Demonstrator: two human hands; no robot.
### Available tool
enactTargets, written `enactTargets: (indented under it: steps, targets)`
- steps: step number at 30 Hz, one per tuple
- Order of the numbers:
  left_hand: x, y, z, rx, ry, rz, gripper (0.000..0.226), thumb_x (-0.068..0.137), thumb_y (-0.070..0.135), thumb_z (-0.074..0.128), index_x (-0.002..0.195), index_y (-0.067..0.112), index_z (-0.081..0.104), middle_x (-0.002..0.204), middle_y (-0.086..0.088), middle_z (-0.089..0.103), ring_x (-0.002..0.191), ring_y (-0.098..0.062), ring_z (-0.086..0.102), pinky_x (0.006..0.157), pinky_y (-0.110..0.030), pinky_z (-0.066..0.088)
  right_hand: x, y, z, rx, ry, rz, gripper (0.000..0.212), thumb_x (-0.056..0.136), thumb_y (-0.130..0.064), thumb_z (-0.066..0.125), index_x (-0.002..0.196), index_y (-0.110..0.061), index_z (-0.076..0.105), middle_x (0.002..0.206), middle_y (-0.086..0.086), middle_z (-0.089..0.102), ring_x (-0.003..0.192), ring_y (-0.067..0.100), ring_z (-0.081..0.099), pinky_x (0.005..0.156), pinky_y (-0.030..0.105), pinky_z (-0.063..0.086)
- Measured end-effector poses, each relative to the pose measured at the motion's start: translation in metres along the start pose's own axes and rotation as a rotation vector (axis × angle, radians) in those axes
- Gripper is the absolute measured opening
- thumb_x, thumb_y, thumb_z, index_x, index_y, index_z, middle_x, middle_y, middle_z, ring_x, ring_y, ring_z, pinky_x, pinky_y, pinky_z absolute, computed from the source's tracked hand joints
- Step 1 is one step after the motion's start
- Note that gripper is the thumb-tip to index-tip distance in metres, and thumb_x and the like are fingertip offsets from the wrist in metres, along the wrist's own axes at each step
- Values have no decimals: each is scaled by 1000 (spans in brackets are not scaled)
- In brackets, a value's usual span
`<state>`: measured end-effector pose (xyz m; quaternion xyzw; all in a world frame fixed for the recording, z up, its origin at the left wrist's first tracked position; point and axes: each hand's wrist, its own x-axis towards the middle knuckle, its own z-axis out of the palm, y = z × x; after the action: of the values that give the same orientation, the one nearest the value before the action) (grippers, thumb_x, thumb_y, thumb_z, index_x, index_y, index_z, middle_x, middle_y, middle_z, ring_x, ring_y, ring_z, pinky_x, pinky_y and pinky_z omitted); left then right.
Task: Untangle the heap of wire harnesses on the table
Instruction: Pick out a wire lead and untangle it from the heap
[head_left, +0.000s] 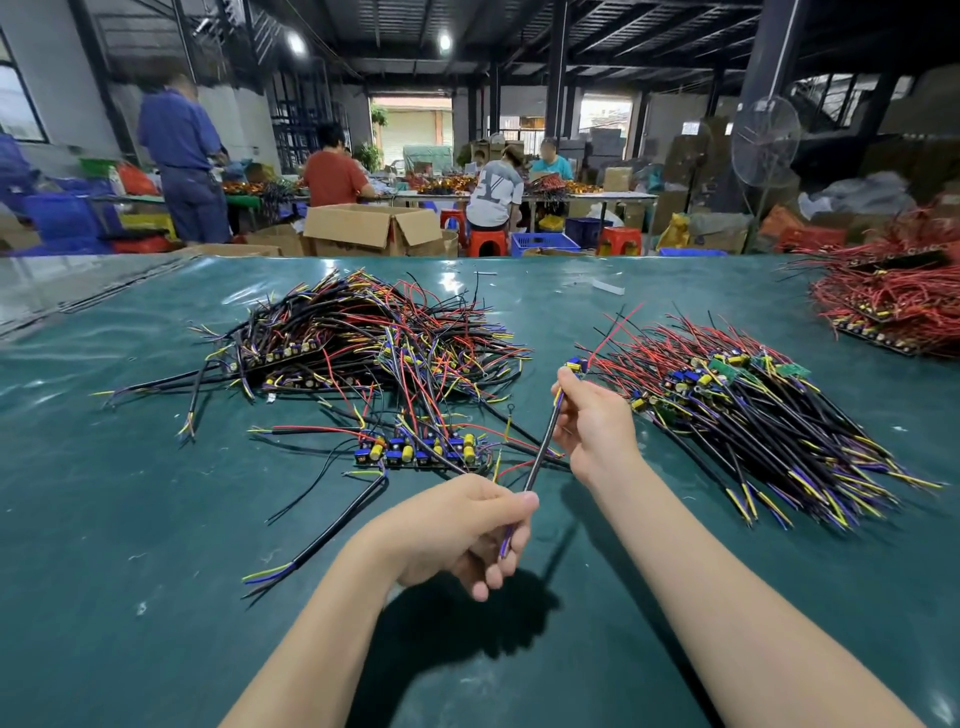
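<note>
A tangled heap of wire harnesses (363, 338) with black, red, yellow and purple wires lies on the green table (130, 493), left of centre. One harness with a black cable (543, 449) is stretched between my hands above the table. My left hand (467, 530) pinches its lower end, where purple and yellow wire tips stick out. My right hand (589, 421) grips its upper end near the small circuit board (575, 364), from which a red wire rises. A row of small boards (415, 452) with wires lies just beyond my left hand.
A sorted pile of harnesses (753, 410) lies to the right, wires fanned toward me. A heap of red-wired boards (893, 306) sits at the far right edge. A loose black cable (332, 525) lies left of my left arm. Several people work at tables beyond.
</note>
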<state>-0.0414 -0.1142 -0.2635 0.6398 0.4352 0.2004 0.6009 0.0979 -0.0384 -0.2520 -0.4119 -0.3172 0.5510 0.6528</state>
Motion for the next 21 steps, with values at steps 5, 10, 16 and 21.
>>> enactTargets:
  steps: [5, 10, 16, 21]
  targets:
    - [-12, -1, -12, -34, -127, -54, 41, 98, 26, 39, 61, 15, 51, 47, 5, 56, 39, -5, 51, 36, -14, 41, -1, 6, 1, -44, -26, 30, 33, 93, -17, 52, 61, -11, 49, 32, -8, 38, 27, 0, 29, 32, 9, 27]
    - [-24, -1, -24, 27, -355, -103, 28, 83, 16, 53, 63, 20, 72, 66, 5, 70, 55, -3, 63, 43, -15, 48, 4, -4, -4, 14, -74, 77, 34, 96, -24, 47, 64, -15, 43, 40, -8, 39, 30, 2, 36, 34, 11, 31]
    - [-1, 0, -30, -538, 518, 126, 30, 91, 34, 50, 80, 11, 66, 64, 2, 71, 50, -3, 63, 41, -16, 48, -20, -6, 5, -393, -756, 302, 36, 98, -22, 38, 62, -18, 41, 43, -9, 42, 35, 4, 42, 35, 12, 35]
    - [-1, -7, -37, -497, 729, 264, 18, 88, 18, 58, 74, 15, 68, 60, 6, 67, 51, -1, 60, 45, -14, 48, -32, 3, 9, -631, -967, 351, 36, 99, -20, 39, 63, -17, 39, 44, -9, 38, 32, 2, 36, 30, 10, 24]
